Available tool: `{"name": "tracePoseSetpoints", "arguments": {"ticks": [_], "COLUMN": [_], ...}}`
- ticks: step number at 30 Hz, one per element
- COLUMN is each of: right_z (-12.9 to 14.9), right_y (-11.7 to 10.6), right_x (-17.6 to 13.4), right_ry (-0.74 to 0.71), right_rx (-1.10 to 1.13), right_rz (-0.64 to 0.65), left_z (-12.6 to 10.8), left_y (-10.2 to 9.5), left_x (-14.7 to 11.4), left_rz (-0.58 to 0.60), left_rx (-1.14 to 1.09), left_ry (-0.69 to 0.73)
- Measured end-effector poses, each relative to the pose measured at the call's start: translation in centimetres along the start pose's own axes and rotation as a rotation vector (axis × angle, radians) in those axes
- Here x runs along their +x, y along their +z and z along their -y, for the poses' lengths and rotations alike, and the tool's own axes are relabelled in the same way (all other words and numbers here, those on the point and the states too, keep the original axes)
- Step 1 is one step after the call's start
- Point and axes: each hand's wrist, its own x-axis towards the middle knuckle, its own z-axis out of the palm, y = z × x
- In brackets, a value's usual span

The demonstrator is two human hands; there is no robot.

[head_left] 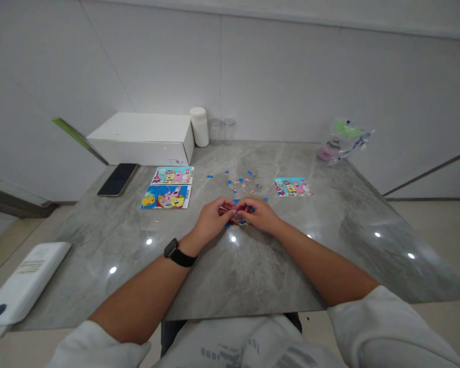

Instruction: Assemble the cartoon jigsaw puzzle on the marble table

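Note:
My left hand (213,216) and my right hand (259,214) meet over a partly joined jigsaw puzzle (240,220) on the table. Thumbs and fingers of both hands are pinched close together above it. Whatever lies between the fingertips is too small and too covered to name. Parts of the blue, red and yellow puzzle show beneath the hands. Loose jigsaw pieces (244,185), several of them blue and pink, lie scattered just beyond my fingers. A picture card (293,187) with cartoon figures rests flat to the right of them.
Two more cartoon cards (165,197) lie at left, beside a phone (118,180). Behind stand a white box (141,139), a white bottle (200,127) and two clear glasses (228,132). A plastic bag (345,140) sits back right; a white power bank (27,281) lies front left.

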Motion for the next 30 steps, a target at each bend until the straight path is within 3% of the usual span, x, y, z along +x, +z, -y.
{"name": "tracePoseSetpoints", "arguments": {"ticks": [5,10,16,30], "right_z": [-1.2,-1.2,-1.0,-1.5], "right_y": [-1.5,-1.5,-1.0,-0.7], "right_x": [-0.3,-0.5,-0.6,-0.8], "right_ry": [-0.031,-0.023,-0.03,-0.087], "right_rx": [-0.103,-0.208,-0.238,-0.296], "right_rz": [-0.03,0.014,0.081,0.101], "left_z": [-0.7,-1.3,-1.8,-1.6], "left_y": [-0.6,-0.8,-0.6,-0.4], "left_x": [-0.4,-0.8,-1.2,-1.2], "left_rz": [-0.027,0.141,0.275,0.323], "left_rx": [0.443,0.721,0.738,0.796], "left_ry": [0.227,0.335,0.363,0.387]}}
